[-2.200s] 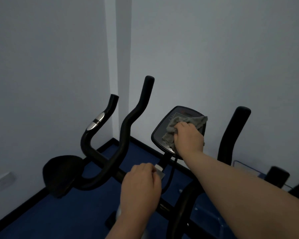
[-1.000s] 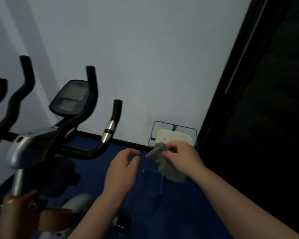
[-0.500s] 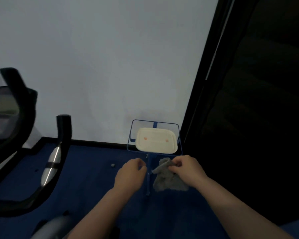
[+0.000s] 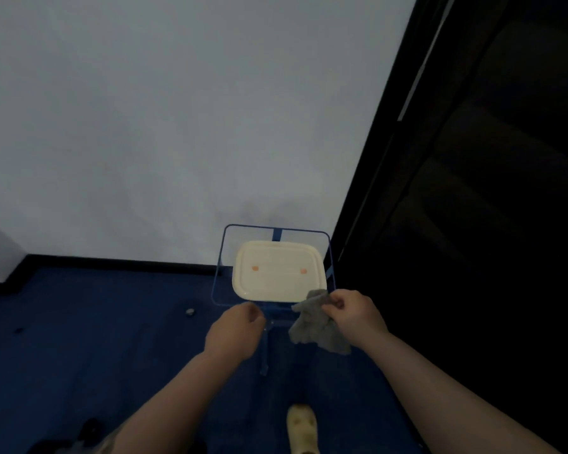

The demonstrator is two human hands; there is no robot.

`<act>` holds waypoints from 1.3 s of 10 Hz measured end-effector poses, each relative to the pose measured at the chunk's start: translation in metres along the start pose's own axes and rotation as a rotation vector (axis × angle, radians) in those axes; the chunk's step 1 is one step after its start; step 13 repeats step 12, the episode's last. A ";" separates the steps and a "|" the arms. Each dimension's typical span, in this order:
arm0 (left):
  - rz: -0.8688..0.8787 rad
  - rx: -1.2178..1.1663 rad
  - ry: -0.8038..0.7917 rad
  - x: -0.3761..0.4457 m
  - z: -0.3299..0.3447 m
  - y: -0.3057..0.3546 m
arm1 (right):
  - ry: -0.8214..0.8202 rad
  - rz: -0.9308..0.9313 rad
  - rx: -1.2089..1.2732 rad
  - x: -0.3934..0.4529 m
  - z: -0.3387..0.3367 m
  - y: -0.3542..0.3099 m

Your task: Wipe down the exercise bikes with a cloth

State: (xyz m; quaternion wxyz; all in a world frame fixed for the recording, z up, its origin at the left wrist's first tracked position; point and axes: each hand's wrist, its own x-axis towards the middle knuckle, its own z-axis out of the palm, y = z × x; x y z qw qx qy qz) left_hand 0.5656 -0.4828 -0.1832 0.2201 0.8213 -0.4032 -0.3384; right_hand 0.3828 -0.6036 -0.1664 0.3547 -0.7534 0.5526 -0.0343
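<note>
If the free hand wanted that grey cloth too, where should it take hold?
Probably the loose lower corner of the cloth, coming from the left. The right hand pinches only its top, so the rest hangs free, facing the left hand.

Person, head view: both forearms bare, no sleeves visible; left hand (image 4: pixel 235 332) and right hand (image 4: pixel 354 314) ungloved; pale yellow perforated clog (image 4: pixel 301 432) on one foot.

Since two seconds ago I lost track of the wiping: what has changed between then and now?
The right hand lifted the grey cloth off the bike's console and carried it to the blue stand with the cream tray. The left hand let go of the handlebar. The right hand holds the cloth throughout.
</note>
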 end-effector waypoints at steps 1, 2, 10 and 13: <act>-0.059 0.012 0.010 0.029 0.001 0.005 | -0.037 -0.011 -0.017 0.040 -0.002 0.005; -0.130 0.029 0.018 0.057 0.003 0.009 | -0.086 -0.014 -0.042 0.078 -0.002 0.008; -0.441 -0.107 0.169 0.122 0.022 -0.024 | -0.366 -0.088 -0.350 0.239 0.124 -0.009; -0.448 -0.086 0.136 0.083 0.011 -0.016 | -0.418 -0.195 -0.444 0.177 0.104 -0.022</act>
